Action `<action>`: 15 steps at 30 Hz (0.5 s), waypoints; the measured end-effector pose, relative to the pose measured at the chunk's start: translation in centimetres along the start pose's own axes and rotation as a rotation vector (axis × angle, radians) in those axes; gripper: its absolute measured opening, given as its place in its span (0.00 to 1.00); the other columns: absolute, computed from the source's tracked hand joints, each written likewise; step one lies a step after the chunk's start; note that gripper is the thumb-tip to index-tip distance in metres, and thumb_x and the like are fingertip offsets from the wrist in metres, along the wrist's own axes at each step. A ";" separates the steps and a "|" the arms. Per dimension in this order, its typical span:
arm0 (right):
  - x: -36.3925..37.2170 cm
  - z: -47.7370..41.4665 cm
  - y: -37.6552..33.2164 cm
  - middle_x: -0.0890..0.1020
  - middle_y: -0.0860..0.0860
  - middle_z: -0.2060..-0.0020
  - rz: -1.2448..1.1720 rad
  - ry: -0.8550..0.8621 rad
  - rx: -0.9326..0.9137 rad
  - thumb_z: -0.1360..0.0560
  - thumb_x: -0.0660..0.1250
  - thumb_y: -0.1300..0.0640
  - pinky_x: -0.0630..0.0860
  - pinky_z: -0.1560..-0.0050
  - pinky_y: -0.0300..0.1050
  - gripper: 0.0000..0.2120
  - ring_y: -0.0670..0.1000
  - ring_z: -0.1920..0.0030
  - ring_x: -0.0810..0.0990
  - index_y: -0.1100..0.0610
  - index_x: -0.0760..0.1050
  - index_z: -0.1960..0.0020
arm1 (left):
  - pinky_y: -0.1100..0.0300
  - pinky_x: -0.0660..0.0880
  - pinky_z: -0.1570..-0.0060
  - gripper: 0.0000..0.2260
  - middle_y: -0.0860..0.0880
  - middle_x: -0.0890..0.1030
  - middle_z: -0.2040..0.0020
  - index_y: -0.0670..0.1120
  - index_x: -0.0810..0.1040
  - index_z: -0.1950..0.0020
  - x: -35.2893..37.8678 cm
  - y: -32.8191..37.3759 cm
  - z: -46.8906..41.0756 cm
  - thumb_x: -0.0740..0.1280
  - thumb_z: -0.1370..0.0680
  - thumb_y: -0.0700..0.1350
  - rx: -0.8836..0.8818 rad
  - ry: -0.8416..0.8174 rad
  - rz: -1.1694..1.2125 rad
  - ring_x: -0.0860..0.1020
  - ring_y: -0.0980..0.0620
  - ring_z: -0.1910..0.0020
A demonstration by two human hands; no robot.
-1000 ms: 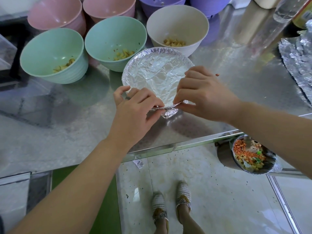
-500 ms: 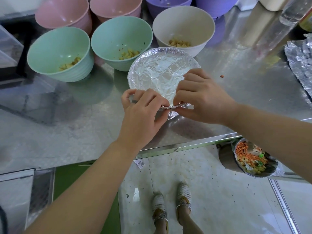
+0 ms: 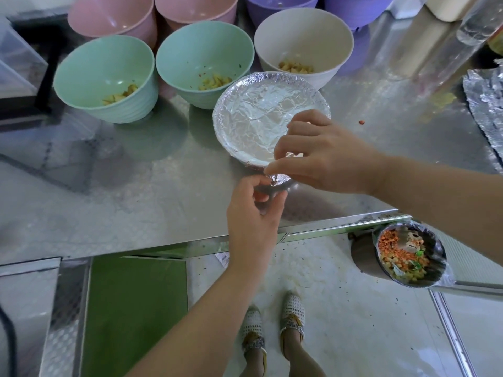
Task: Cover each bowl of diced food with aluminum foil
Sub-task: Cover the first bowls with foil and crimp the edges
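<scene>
Steel counter (image 3: 136, 186), open bowls of diced food along the back. The covered bowl (image 3: 261, 118) sits nearest me, before the cream bowl (image 3: 304, 42). My right hand (image 3: 326, 156) pinches the foil (image 3: 281, 178) at its near rim; my left hand (image 3: 253, 213) curls round the crumpled foil just beneath.

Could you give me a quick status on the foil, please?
Left hand, right hand pinching foil at its near edge. White bowl behind uncovered. Nothing in the way.
</scene>
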State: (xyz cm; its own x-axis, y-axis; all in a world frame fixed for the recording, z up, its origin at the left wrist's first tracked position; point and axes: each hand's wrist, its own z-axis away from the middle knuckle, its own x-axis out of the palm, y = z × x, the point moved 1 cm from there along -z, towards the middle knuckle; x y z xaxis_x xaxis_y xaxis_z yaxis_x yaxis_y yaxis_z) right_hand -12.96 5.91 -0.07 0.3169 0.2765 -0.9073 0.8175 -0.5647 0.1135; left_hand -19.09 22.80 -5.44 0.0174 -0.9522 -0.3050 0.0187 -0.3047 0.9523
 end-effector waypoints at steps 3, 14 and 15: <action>-0.3 -0.3 0.3 0.81 0.51 0.56 -0.003 -0.039 -0.051 0.20 0.66 0.62 0.71 0.41 0.54 0.10 0.57 0.58 0.78 0.52 0.84 0.48 | 0.63 0.78 0.54 0.11 0.54 0.84 0.53 0.54 0.75 0.48 0.9 0.1 -0.5 0.75 0.24 0.45 -0.104 0.024 0.136 0.83 0.55 0.56; -0.7 -1.3 0.5 0.81 0.53 0.57 -0.072 -0.126 -0.087 0.20 0.65 0.62 0.76 0.45 0.56 0.09 0.59 0.57 0.79 0.55 0.84 0.48 | 0.57 0.80 0.52 0.09 0.49 0.84 0.54 0.49 0.76 0.49 2.8 -0.7 -1.0 0.73 0.22 0.38 -0.192 0.120 0.326 0.84 0.52 0.55; -0.7 -1.3 0.5 0.81 0.53 0.57 -0.078 -0.126 -0.082 0.19 0.64 0.61 0.76 0.45 0.56 0.09 0.59 0.57 0.78 0.55 0.84 0.48 | 0.61 0.78 0.52 0.09 0.50 0.84 0.54 0.49 0.77 0.48 2.8 -0.8 -1.0 0.73 0.22 0.38 -0.183 0.129 0.326 0.84 0.53 0.55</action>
State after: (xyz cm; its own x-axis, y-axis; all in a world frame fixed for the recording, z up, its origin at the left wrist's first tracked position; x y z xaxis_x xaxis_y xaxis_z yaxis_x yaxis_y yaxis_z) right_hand -12.18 6.43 1.18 0.1920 0.2144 -0.9577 0.8754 -0.4786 0.0683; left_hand -18.06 20.39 -7.02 0.1774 -0.9841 0.0026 0.1692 0.0331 0.9850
